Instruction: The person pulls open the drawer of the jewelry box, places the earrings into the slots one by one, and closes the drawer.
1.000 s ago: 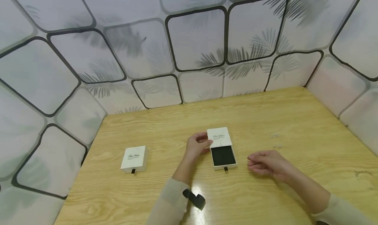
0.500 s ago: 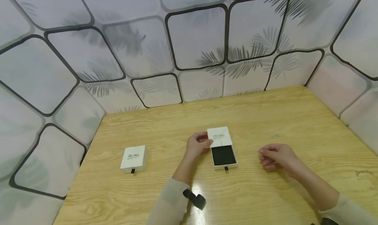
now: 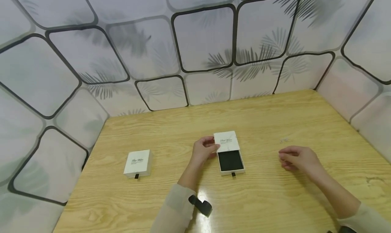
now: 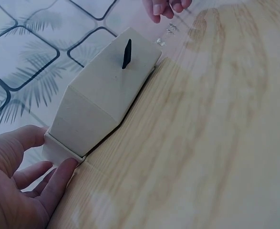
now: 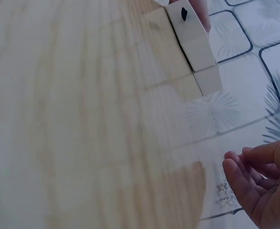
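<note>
My left hand (image 3: 202, 150) grips the left side of a white slide-out gift box, its thumb on the printed sleeve (image 3: 226, 138). The box's drawer (image 3: 231, 161) is pulled partway out toward me, showing a black lining and a black ribbon tab (image 4: 127, 53). To the right of the box, my right hand (image 3: 300, 158) hovers low over the table with loosely curved fingers and nothing visible in them. Small shiny silver pieces (image 5: 224, 192) lie close by its fingertips. A tiny cluster of silver pieces (image 3: 284, 140) shows just beyond the hand; the hand hides the nearer ones.
A second white box (image 3: 137, 163), closed, with the same print and a black tab, stands on the left of the wooden table (image 3: 171, 134). Patterned wall covering (image 3: 204, 42) rises along the back and both sides.
My right hand has moved rightward and slightly away from me, from beside the drawer to the silver pieces, now covering the nearer ones. The left hand and box hold still.
</note>
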{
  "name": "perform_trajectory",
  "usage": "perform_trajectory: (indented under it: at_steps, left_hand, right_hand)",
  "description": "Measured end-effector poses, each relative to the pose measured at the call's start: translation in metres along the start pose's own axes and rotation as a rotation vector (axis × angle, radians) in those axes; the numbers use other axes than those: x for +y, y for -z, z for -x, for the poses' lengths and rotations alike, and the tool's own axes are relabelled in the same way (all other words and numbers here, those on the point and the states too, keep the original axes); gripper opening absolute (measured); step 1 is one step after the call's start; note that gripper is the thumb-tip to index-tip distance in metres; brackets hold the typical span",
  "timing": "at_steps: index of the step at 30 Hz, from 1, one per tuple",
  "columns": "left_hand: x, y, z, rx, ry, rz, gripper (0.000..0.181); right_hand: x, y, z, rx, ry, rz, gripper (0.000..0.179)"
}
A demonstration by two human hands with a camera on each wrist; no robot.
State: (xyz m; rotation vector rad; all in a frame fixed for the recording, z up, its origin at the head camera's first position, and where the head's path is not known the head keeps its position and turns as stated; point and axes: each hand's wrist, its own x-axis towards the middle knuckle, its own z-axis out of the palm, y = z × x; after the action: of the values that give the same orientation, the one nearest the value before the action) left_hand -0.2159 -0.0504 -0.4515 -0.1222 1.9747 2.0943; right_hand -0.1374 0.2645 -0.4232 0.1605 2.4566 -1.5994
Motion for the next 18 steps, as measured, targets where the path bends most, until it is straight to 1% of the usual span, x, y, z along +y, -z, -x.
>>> perform_trajectory:
  at_steps: [2, 6, 9, 12, 18]
  left_hand:
    - [0.003, 0.001, 0.002, -0.004, 0.001, -0.007, 0.047]
    - [0.015, -0.001, 0.014, -0.002, 0.001, -0.023, 0.045]
    - [0.022, -0.003, 0.022, 0.001, 0.002, -0.015, 0.045]
    - [0.024, -0.003, 0.024, -0.004, 0.003, -0.013, 0.045]
    - [0.024, -0.002, 0.023, -0.012, 0.0, -0.018, 0.045]
  right_hand:
    - [0.002, 0.003, -0.001, 0.011, 0.006, 0.015, 0.041]
    - [0.004, 0.009, -0.001, 0.023, 0.023, 0.037, 0.042]
    - [0.005, 0.016, 0.0, 0.033, 0.049, 0.065, 0.041]
    - [0.006, 0.022, -0.001, 0.053, 0.058, 0.088, 0.042]
    - [0.007, 0.029, -0.005, 0.07, 0.036, 0.101, 0.046]
